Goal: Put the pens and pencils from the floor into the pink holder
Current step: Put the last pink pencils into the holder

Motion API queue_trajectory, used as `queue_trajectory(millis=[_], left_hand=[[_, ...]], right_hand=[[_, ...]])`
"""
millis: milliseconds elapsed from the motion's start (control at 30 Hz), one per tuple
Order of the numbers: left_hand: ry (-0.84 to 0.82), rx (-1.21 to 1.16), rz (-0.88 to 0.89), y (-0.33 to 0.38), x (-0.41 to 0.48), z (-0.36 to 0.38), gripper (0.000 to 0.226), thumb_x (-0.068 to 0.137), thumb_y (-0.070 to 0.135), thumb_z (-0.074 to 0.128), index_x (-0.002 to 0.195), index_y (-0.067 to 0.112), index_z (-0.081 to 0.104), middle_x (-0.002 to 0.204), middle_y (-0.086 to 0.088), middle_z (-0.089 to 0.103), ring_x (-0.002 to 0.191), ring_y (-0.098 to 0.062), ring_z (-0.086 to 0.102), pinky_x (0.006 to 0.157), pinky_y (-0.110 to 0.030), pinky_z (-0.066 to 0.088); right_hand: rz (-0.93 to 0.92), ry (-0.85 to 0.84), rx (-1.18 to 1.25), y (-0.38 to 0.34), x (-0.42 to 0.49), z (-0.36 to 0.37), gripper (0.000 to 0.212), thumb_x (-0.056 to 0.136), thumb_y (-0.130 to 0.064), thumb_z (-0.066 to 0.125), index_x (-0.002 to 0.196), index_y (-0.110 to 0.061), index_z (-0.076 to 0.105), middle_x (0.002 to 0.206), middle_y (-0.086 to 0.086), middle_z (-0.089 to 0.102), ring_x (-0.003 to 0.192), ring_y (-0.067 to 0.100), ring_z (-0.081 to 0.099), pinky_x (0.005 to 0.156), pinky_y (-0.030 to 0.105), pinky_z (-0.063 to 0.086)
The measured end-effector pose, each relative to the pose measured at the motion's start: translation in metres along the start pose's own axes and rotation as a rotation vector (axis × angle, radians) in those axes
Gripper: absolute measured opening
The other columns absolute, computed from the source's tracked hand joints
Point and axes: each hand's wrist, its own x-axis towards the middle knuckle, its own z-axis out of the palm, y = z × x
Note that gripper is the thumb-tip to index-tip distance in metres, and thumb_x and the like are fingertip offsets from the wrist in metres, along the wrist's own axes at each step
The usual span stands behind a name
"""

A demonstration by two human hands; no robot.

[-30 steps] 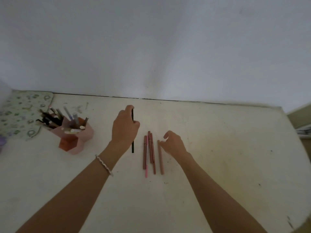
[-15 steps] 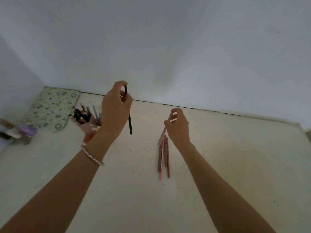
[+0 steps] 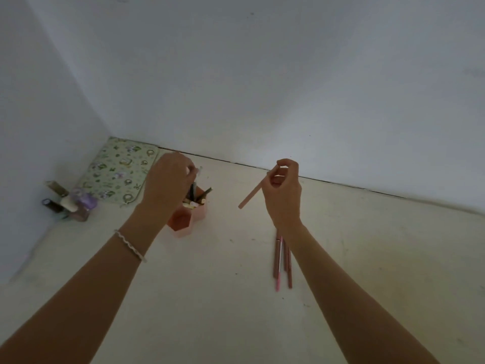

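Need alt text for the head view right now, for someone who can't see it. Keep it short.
Seen from above, the left hand reaches over the pink holder, already full of pens, while the right hand holds a pink pencil in the air. A few pink and brown pencils lie on the pale floor under the right forearm.

Pink holder (image 3: 193, 218) upright, full; four pinkish pencils (image 3: 282, 261) floor-bound.

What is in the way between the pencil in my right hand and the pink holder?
The left hand hovers right over the pink holder, covering much of its opening. The pink pencil in the right hand has only bare floor otherwise.
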Motion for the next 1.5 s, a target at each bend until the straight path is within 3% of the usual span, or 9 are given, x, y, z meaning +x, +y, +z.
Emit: queue_trajectory(millis=[100, 267, 467, 600, 867, 1067, 1200, 1367, 1500], left_hand=[[0.114, 0.158, 0.083, -0.002, 0.000, -0.007, 0.026, 0.092, 0.028, 0.062, 0.087, 0.009, 0.078, 0.105, -0.008, 0.072, 0.111, -0.028, 0.057, 0.091, -0.042, 0.042], [0.219, 0.043, 0.040, -0.003, 0.011, -0.028, 0.026, 0.096, 0.018, 0.051, 0.097, 0.005, 0.074, 0.100, -0.011, 0.072, 0.103, -0.030, 0.059, 0.088, -0.042, 0.047], [0.224, -0.102, -0.005, 0.001, 0.005, -0.027, 0.023, 0.096, 0.016, 0.052, 0.098, 0.005, 0.072, 0.096, -0.009, 0.071, 0.098, -0.026, 0.059, 0.086, -0.034, 0.044], [0.190, -0.139, -0.033, 0.016, 0.004, -0.018, 0.024, 0.098, 0.020, 0.050, 0.098, 0.010, 0.071, 0.096, -0.004, 0.070, 0.098, -0.021, 0.057, 0.083, -0.026, 0.040], [0.205, -0.217, -0.171, 0.040, 0.009, -0.008, 0.029, 0.099, 0.025, 0.046, 0.102, 0.011, 0.071, 0.100, -0.004, 0.070, 0.097, -0.021, 0.059, 0.082, -0.025, 0.039], [0.238, -0.296, -0.233, 0.041, 0.005, -0.017, 0.028, 0.097, 0.024, 0.046, 0.101, 0.012, 0.071, 0.099, -0.002, 0.070, 0.098, -0.021, 0.060, 0.086, -0.039, 0.049], [0.258, -0.322, -0.260, 0.040, 0.002, -0.023, 0.028, 0.097, 0.024, 0.046, 0.100, 0.013, 0.071, 0.098, 0.000, 0.071, 0.098, -0.020, 0.061, 0.087, -0.037, 0.048], [0.298, -0.339, -0.276, 0.031, -0.001, -0.032, 0.028, 0.096, 0.024, 0.046, 0.099, 0.012, 0.072, 0.097, -0.001, 0.071, 0.095, -0.020, 0.062, 0.087, -0.039, 0.049], [0.314, -0.361, -0.291, 0.025, -0.004, -0.037, 0.029, 0.096, 0.023, 0.046, 0.099, 0.012, 0.072, 0.096, -0.001, 0.071, 0.094, -0.020, 0.062, 0.087, -0.040, 0.049]], right_hand=[[-0.005, -0.008, 0.057, -0.009, -0.002, 0.014, 0.026, 0.089, -0.004, 0.059, 0.109, -0.017, 0.049, 0.087, -0.002, 0.063, 0.072, 0.006, 0.065, 0.061, 0.020, 0.051], [-0.142, -0.085, 0.138, -0.028, -0.008, 0.055, 0.032, 0.088, 0.000, 0.062, 0.108, -0.020, 0.048, 0.088, -0.006, 0.063, 0.078, 0.003, 0.065, 0.073, 0.013, 0.053], [-0.239, -0.345, -0.172, -0.001, -0.032, 0.083, 0.030, 0.095, -0.005, 0.054, 0.119, -0.023, 0.048, 0.099, -0.001, 0.063, 0.088, 0.014, 0.064, 0.083, 0.033, 0.057], [-0.343, -0.377, -0.303, 0.002, -0.029, 0.076, 0.049, 0.094, -0.001, 0.052, 0.141, -0.016, 0.046, 0.110, 0.006, 0.065, 0.102, 0.018, 0.056, 0.090, 0.025, 0.045], [-0.447, -0.452, -0.361, -0.023, -0.018, 0.076, 0.019, 0.097, -0.010, 0.053, 0.115, -0.006, 0.058, 0.093, 0.010, 0.069, 0.086, 0.028, 0.061, 0.078, 0.042, 0.051], [-0.438, -0.398, -0.350, -0.029, -0.017, 0.079, 0.024, 0.096, -0.006, 0.051, 0.117, -0.002, 0.063, 0.090, 0.016, 0.070, 0.087, 0.034, 0.060, 0.081, 0.043, 0.047], [-0.374, -0.525, -0.396, -0.025, -0.018, 0.084, 0.014, 0.096, -0.010, 0.052, 0.108, -0.004, 0.056, 0.090, 0.015, 0.069, 0.083, 0.033, 0.062, 0.076, 0.047, 0.050], [-0.412, -0.381, -0.386, -0.014, -0.022, 0.084, 0.024, 0.098, -0.011, 0.051, 0.119, -0.005, 0.064, 0.094, 0.014, 0.072, 0.086, 0.031, 0.065, 0.077, 0.042, 0.052], [-0.373, -0.516, -0.472, 0.000, -0.021, 0.090, 0.026, 0.101, -0.018, 0.047, 0.112, -0.008, 0.068, 0.106, 0.013, 0.069, 0.099, 0.030, 0.057, 0.090, 0.044, 0.046]])
